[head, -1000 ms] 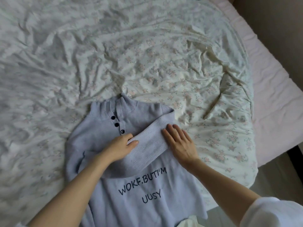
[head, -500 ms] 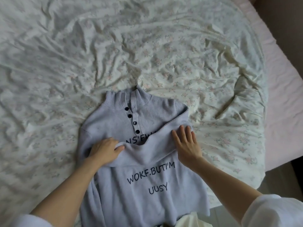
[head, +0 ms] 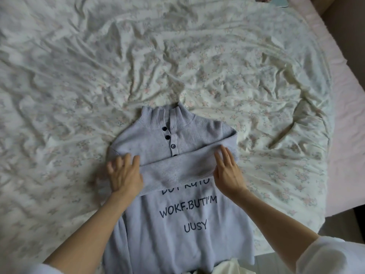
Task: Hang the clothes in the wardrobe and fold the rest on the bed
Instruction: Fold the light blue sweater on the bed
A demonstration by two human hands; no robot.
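Observation:
A pale lilac knit sweater (head: 177,230) with dark buttons and black printed letters lies face up on the bed, collar pointing away from me. One sleeve (head: 177,171) is folded flat across the chest from right to left. My left hand (head: 124,173) lies on the sleeve's cuff end at the sweater's left edge, fingers spread and blurred. My right hand (head: 227,171) presses flat on the sleeve near the right shoulder. The other sleeve is hidden.
The bed is covered by a crumpled white floral sheet (head: 138,56). A pink mattress edge (head: 351,115) runs down the right side. A small pale object (head: 280,1) lies at the top right. A bit of white cloth (head: 227,267) shows at the bottom.
My left hand has drawn the sleeve's cuff end leftward across the chest, and the sleeve now lies flat and straight. My right hand stays near the right shoulder. The view has shifted slightly.

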